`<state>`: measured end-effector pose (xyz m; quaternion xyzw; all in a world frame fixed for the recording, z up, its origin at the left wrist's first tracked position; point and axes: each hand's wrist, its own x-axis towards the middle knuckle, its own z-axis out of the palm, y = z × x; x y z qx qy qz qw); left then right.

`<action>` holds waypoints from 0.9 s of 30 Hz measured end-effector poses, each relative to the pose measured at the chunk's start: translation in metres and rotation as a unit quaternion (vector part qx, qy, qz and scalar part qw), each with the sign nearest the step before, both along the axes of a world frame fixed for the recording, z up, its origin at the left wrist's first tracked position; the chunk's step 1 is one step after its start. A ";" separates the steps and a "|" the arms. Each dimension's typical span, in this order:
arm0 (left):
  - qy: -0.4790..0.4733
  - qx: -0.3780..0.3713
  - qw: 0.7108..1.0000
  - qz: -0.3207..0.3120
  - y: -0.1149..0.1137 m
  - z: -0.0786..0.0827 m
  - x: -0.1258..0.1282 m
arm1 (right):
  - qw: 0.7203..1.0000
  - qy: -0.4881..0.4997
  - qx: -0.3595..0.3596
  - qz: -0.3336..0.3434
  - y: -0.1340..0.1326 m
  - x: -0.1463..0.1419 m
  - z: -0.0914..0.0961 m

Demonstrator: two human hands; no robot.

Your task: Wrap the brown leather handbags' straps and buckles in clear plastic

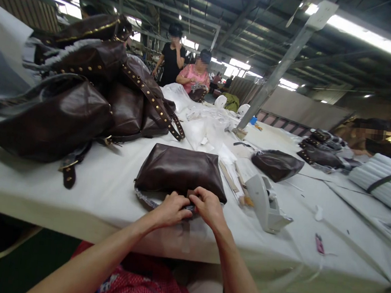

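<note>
A dark brown leather handbag (182,168) lies on the cloth-covered table in front of me, its smooth base facing me. Along its near edge runs a strap wrapped in clear plastic (146,199). My left hand (173,208) has its fingers curled on that wrapped strap. Beside it, my right hand (208,206) pinches at the same strap, close to a small brown piece (190,194) by the fingertips. What lies under the fingers is partly hidden.
Dark brown bags with studded straps (130,97) are piled at the left. A grey tape dispenser (266,203) stands right of my hands, near another brown bag (277,164). A metal post (276,71) rises from the table. Co-workers (194,74) are across the table.
</note>
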<state>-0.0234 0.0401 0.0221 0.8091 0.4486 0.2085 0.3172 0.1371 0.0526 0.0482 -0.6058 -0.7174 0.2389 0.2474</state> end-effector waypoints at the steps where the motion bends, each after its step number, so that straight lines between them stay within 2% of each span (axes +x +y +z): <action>1: -0.008 0.003 1.000 0.003 0.000 -0.001 0.000 | 1.000 0.010 -0.001 0.001 -0.001 0.002 -0.001; 8: 0.000 0.005 0.999 0.036 -0.004 -0.002 0.001 | 0.998 0.059 0.019 0.007 -0.006 0.001 -0.003; 12: -0.012 0.004 0.997 0.071 -0.003 -0.004 0.001 | 0.993 0.098 0.065 -0.020 -0.025 0.019 -0.008; 13: -0.018 0.003 0.997 0.077 -0.003 -0.005 0.001 | 0.993 0.087 0.084 -0.007 -0.034 0.026 -0.013; 15: -0.029 0.004 0.996 0.080 -0.002 -0.006 0.001 | 0.992 0.038 0.102 0.069 -0.054 0.040 -0.025; 18: -0.039 -0.001 0.995 0.086 -0.002 -0.004 0.001 | 0.980 -0.044 0.075 0.179 -0.080 0.048 -0.049; 21: -0.046 -0.019 0.994 0.101 -0.002 0.001 0.003 | 0.980 -0.069 0.072 0.174 -0.090 0.040 -0.069; 23: -0.051 -0.026 0.993 0.106 -0.003 0.004 0.003 | 0.985 -0.014 0.080 0.150 -0.089 0.032 -0.077; 27: -0.069 -0.036 0.992 0.095 -0.001 0.007 0.003 | 0.975 0.204 0.058 0.066 -0.077 0.026 -0.080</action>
